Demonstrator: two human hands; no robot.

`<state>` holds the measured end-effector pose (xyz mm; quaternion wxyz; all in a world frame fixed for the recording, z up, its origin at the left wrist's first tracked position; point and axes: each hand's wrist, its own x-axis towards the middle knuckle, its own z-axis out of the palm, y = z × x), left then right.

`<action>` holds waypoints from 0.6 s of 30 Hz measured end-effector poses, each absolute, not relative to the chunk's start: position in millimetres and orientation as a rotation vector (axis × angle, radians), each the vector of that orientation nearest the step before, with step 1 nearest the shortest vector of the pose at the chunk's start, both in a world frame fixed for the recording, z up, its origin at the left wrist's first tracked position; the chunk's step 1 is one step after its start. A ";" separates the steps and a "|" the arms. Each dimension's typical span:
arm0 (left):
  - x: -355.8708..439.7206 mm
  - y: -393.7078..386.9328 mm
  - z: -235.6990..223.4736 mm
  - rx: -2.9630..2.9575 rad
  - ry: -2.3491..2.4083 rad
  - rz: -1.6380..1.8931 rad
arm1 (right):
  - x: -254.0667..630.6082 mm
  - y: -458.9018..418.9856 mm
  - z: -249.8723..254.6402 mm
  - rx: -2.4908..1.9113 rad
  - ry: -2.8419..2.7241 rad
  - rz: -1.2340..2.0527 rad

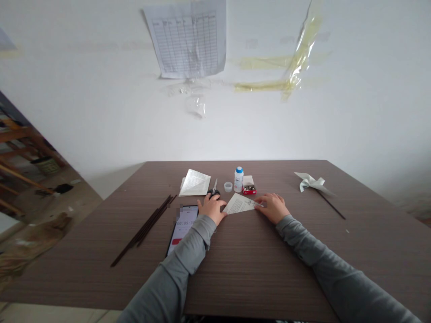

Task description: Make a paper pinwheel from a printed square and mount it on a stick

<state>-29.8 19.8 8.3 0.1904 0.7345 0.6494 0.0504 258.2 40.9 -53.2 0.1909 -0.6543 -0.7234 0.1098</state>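
A folded triangle of printed paper (239,204) lies between my hands on the table. My left hand (212,210) has its thumb and a finger at the left corner, its other fingers spread near the black handles of the scissors (214,192). At the right corner, my right hand (273,209) pinches the paper between thumb and fingers. Just beyond it stand a white bottle with a blue cap (239,179), a small clear cup or lid (228,186) and an open red box (249,188) of small metal pieces.
Folded printed sheets (195,183) lie back left. Several thin dark sticks (148,228) and a phone showing a timer (182,228) are on the left. A paper pinwheel (312,183) on a dark stick lies right. The white wall (269,130) borders the table's far edge.
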 end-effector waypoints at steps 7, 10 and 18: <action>-28.7 17.9 11.2 2.086 1.834 0.116 | 260.4 41.7 -53.2 -1.804 -2.018 0.332; -29.0 19.2 9.4 2.089 1.836 0.134 | 261.4 43.0 -54.2 -1.780 -2.006 0.353; -30.3 20.9 6.6 2.084 1.827 0.145 | 263.1 43.5 -53.6 -1.742 -1.990 0.328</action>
